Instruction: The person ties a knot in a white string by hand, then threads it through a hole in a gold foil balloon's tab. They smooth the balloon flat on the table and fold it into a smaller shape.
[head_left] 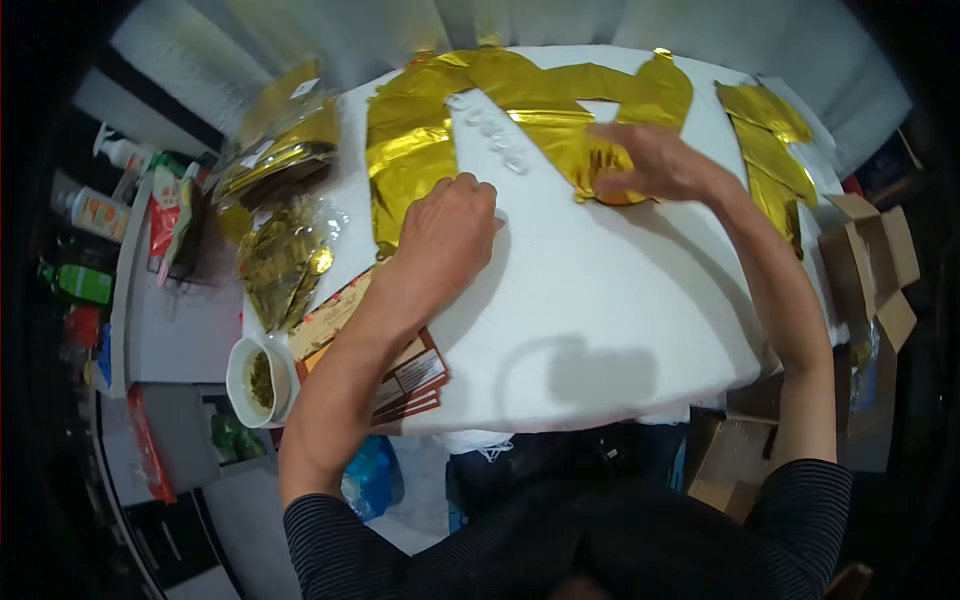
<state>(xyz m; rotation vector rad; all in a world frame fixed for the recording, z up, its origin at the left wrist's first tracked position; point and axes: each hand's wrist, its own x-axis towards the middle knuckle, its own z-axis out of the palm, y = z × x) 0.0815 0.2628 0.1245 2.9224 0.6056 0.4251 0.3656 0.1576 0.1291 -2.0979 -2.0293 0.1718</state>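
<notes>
Showing flat gold foil, the head view places one broad foil piece (pixel 410 160) at the far left of the desk (pixel 560 300) and a slanting foil strip (pixel 545 125) to its right, beside curled clear plastic (pixel 490 135). The foil is glossy, bright yellow-gold and creased, with narrow tabs at some edges. It is probably very light, limp and slippery, and would likely crease or tear if pulled sharply; the edges or tabs would be the safest hold. The left hand (pixel 445 235) is near the broad piece's lower right edge, its fingers curled; seen from the back, its grip cannot be told. The right hand (pixel 655 165), slightly blurred, has its grip spread over the strip's lower end, with no pinch visible.
</notes>
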